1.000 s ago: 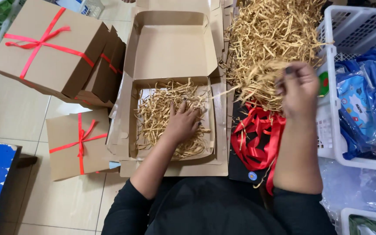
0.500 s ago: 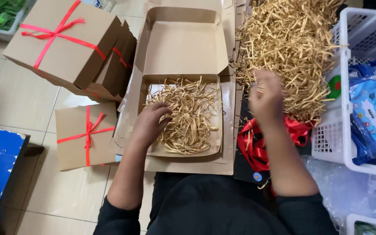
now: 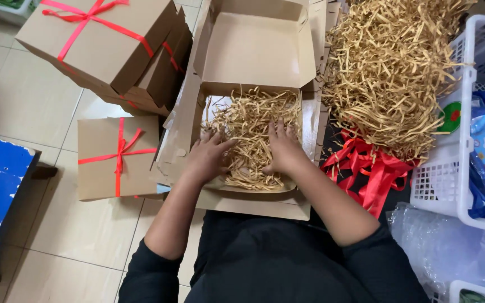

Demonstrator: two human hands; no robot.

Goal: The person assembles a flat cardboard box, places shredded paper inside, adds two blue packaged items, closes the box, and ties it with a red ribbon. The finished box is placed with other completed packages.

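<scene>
At your far left, smooth kraft cardboard boxes (image 3: 118,157) tied with red ribbon sit on the tiled floor. In front of you lies the open cardboard box (image 3: 254,56), lid flipped back, half lined with crinkled paper shred (image 3: 251,129). Your left hand (image 3: 209,157) and right hand (image 3: 283,150) press flat into it, fingers spread, gripping nothing. Rightward: a loose shred heap (image 3: 388,73), glossy red ribbons (image 3: 374,168), a white lattice basket (image 3: 461,163).

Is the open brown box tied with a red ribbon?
No, the open brown cardboard box has no ribbon; only tan paper shreds lie inside.
</scene>
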